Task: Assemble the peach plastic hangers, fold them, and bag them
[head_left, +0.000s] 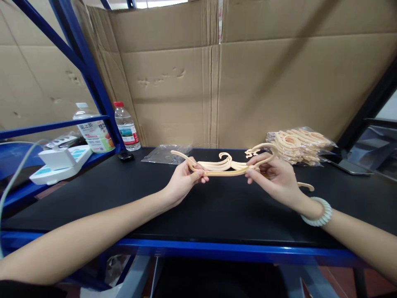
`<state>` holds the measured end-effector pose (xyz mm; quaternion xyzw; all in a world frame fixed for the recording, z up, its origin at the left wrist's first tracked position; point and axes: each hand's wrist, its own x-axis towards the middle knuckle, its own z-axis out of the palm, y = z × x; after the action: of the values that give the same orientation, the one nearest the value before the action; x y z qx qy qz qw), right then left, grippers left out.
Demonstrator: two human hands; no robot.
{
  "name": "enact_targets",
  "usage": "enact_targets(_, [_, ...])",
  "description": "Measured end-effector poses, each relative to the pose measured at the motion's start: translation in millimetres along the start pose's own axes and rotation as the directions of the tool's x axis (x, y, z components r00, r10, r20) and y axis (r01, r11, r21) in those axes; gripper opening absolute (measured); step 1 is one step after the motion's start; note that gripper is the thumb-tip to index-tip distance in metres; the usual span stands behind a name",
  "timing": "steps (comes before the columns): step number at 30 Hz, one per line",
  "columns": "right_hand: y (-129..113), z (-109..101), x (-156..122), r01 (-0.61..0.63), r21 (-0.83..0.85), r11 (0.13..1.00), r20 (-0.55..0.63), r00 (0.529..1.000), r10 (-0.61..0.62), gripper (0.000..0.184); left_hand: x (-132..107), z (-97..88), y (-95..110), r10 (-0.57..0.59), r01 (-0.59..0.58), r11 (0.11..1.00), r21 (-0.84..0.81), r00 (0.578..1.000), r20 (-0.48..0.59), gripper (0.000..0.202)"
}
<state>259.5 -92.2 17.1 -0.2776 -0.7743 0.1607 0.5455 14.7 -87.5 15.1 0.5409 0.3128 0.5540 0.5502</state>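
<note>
Both my hands hold a small stack of cream plastic hangers (228, 166) level above the black table top (198, 211). My left hand (182, 180) is closed on the stack's left end, thumb on top. My right hand (274, 178) pinches the right end, near the curved hooks. On my right wrist I wear a pale bead bracelet (319, 212). Another hanger's end (305, 186) lies on the table behind my right hand.
A clear bag full of the same hangers (299, 145) lies at the back right. An empty plastic bag (166, 154) lies behind the stack. Two bottles (126, 126) and a white power strip (58, 163) sit at left by the blue rack frame (89, 70). Cardboard walls stand behind.
</note>
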Motion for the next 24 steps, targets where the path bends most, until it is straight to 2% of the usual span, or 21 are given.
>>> enact_targets(4, [3,2,3,-0.13,0.161,0.978,-0.022,0.991,0.136,0.017,2,0.5,1,-0.035,0.033,0.997,-0.066,0.999,-0.022,0.026])
enact_targets(7, [9,1,7,-0.203,0.169,0.965,-0.067,0.974,0.217,0.023,3,0.3,2,-0.103,0.099,0.992,-0.079,0.993,-0.052,0.023])
enact_targets(10, [18,-5,12,-0.245,0.078,0.966,-0.117,0.96,0.253,0.027,1,0.5,1,-0.267,0.268,0.963,0.024,0.963,-0.04,0.016])
enact_targets(12, [24,-9,15,-0.273,0.046,0.961,-0.095,0.956,0.277,0.032,-2,2.2,0,-0.337,0.325,0.931,0.169,0.94,0.05,0.015])
enact_targets(13, [27,-10,15,-0.29,0.042,0.956,-0.074,0.953,0.293,0.036,-5,3.6,-1,-0.353,0.316,0.915,0.25,0.928,0.119,0.015])
enact_targets(15, [30,-11,15,-0.32,0.036,0.947,-0.031,0.947,0.321,0.048,-11,7.1,-1,-0.347,0.224,0.888,0.401,0.899,0.266,0.016])
enact_targets(16, [31,-11,15,-0.33,0.028,0.944,-0.012,0.944,0.33,0.053,-14,8.8,-1,-0.324,0.142,0.87,0.473,0.887,0.33,0.016])
enact_targets(18, [30,-8,13,-0.345,0.012,0.939,0.043,0.938,0.344,0.06,-20,11.4,1,-0.205,-0.117,0.793,0.598,0.873,0.443,0.015])
enact_targets(19, [30,-6,12,-0.354,0.007,0.935,0.083,0.932,0.352,0.062,-23,12.1,3,-0.115,-0.281,0.72,0.634,0.853,0.509,0.016])
enact_targets(21, [30,-2,9,-0.374,0.002,0.927,0.147,0.917,0.37,0.067,-27,12.0,6,0.031,-0.56,0.54,0.629,0.76,0.65,0.021])
enact_targets(23, [32,2,6,-0.388,0.0,0.922,0.172,0.908,0.382,0.073,-28,10.8,8,0.075,-0.698,0.403,0.592,0.67,0.739,0.027])
enact_targets(24, [33,3,5,-0.387,-0.006,0.922,0.173,0.908,0.382,0.074,-29,10.1,8,0.067,-0.723,0.358,0.591,0.651,0.756,0.029])
